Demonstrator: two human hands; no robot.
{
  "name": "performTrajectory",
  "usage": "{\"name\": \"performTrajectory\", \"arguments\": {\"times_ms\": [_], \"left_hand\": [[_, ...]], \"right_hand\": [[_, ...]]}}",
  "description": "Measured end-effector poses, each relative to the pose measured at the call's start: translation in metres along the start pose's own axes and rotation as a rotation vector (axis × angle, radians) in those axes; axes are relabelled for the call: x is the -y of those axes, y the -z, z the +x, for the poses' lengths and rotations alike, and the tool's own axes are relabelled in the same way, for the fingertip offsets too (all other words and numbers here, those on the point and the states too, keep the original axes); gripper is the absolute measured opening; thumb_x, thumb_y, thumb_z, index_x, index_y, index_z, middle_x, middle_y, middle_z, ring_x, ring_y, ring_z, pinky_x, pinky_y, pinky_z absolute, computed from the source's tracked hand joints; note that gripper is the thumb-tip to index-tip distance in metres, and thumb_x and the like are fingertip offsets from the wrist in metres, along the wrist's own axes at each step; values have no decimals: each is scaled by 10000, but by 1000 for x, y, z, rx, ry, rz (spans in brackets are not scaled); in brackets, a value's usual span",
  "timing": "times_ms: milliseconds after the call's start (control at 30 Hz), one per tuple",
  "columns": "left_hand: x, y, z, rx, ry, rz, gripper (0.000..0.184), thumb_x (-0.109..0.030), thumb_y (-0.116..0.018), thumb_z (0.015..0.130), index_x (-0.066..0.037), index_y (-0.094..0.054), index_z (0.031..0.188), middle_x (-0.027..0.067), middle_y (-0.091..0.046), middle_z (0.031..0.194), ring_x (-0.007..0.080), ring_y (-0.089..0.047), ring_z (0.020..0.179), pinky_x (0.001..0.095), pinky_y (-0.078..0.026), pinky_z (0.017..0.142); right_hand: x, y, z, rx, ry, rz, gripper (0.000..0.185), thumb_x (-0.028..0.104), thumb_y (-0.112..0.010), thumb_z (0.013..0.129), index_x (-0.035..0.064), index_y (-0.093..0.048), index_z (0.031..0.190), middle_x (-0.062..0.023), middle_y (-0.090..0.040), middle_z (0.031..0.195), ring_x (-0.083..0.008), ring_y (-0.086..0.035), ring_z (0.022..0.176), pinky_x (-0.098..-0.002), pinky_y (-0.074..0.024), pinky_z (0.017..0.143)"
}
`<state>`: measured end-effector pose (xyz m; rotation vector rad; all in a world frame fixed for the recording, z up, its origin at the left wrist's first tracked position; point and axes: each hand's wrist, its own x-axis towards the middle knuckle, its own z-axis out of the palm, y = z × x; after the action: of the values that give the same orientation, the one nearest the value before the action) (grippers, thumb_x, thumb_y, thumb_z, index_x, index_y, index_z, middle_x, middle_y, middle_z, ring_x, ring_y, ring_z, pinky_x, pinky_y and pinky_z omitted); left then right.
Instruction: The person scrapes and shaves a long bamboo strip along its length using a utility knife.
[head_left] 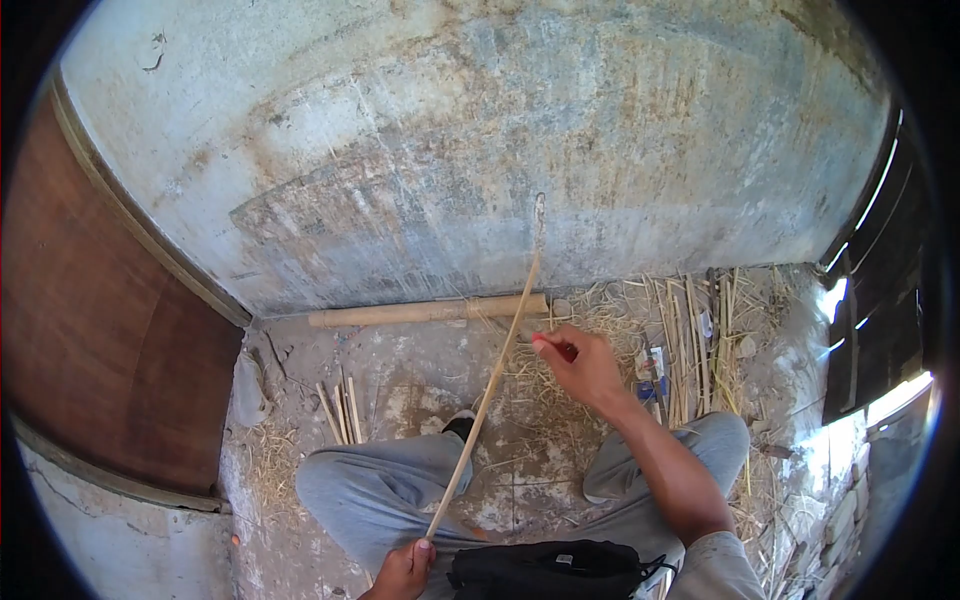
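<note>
A long, thin, slightly bent cane strip [485,405] rises from the lap to the wall, its far end pale and whitish. Closed round its lower end is my left hand [405,572], at the bottom of the view. My right hand [578,368] is closed in a pinch just right of the strip's middle, apart from it. Something small and red [540,340] shows between its thumb and fingers; what it is cannot be made out.
A thick bamboo pole [425,311] lies along the foot of the wall [420,170]. Split sticks [695,345] and shavings lie at the right. Short sticks [343,410] stand by my left knee. A black bag [545,570] rests on my lap. A brown panel [110,300] is at the left.
</note>
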<state>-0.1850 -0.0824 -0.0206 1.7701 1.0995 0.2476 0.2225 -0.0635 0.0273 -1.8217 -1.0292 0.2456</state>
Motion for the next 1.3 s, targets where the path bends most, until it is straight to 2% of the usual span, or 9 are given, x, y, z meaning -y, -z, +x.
{"name": "performTrajectory", "arguments": {"times_ms": [200,300,500,700,767,933,1000,1067,1300], "left_hand": [[3,-6,-2,-49,-17,6,524,-425,-338,1070,-17,-545,816,163,-505,651,311,-491,601,437,-420,616],[-37,-5,-5,-63,-27,12,514,-412,-358,1069,-10,-543,806,170,-494,645,322,-482,591,445,-416,608],[-13,-7,-4,-95,-97,103,508,-407,-367,1067,-10,-545,803,167,-497,634,322,-487,585,444,-410,599],[-32,-7,-5,-106,-107,112,504,-410,-367,1066,-19,-546,802,179,-511,645,347,-503,589,457,-406,594],[-28,-7,-5,-107,-110,91,499,-407,-370,1066,-17,-544,806,185,-512,649,357,-499,592,462,-405,594],[-30,-8,-10,-115,-50,105,477,-386,-377,1066,-10,-538,819,202,-511,663,396,-498,609,479,-402,597],[-39,-9,-14,-180,-174,310,456,-363,-381,1064,-4,-546,836,216,-517,676,426,-498,624,494,-407,609],[-38,-11,-15,-181,-142,235,442,-351,-380,1065,-4,-556,856,221,-527,694,432,-505,640,495,-415,619],[-6,-15,-21,-172,-223,394,399,-331,-380,1063,-15,-586,932,232,-572,776,428,-553,712,486,-445,658]], "right_hand": [[1,-10,-11,167,142,48,218,265,-705,902,48,-701,880,-139,-658,683,-285,-661,604,-370,-511,562],[-1,-9,-13,112,134,11,215,260,-703,903,46,-694,886,-136,-666,691,-290,-671,621,-373,-516,568],[-8,-4,-6,-178,95,-68,216,257,-702,904,44,-684,933,-129,-669,691,-293,-678,632,-374,-523,576],[1,-6,-13,49,70,5,229,269,-697,910,40,-692,895,-130,-674,698,-293,-676,629,-371,-530,584],[0,-9,-15,105,154,26,228,238,-712,911,15,-695,870,-141,-633,648,-236,-614,535,-346,-471,520],[-1,-11,-15,68,203,15,244,255,-714,909,19,-694,853,-138,-621,630,-253,-610,519,-348,-469,507],[2,-9,-15,72,205,10,247,261,-715,908,22,-694,849,-134,-622,629,-260,-611,517,-351,-471,506],[6,-6,-15,91,208,-41,242,266,-705,902,39,-667,826,-129,-661,685,-321,-664,610,-400,-515,539],[5,-7,-15,21,319,0,226,253,-720,887,45,-670,816,-119,-661,726,-307,-667,612,-394,-511,533]]}}
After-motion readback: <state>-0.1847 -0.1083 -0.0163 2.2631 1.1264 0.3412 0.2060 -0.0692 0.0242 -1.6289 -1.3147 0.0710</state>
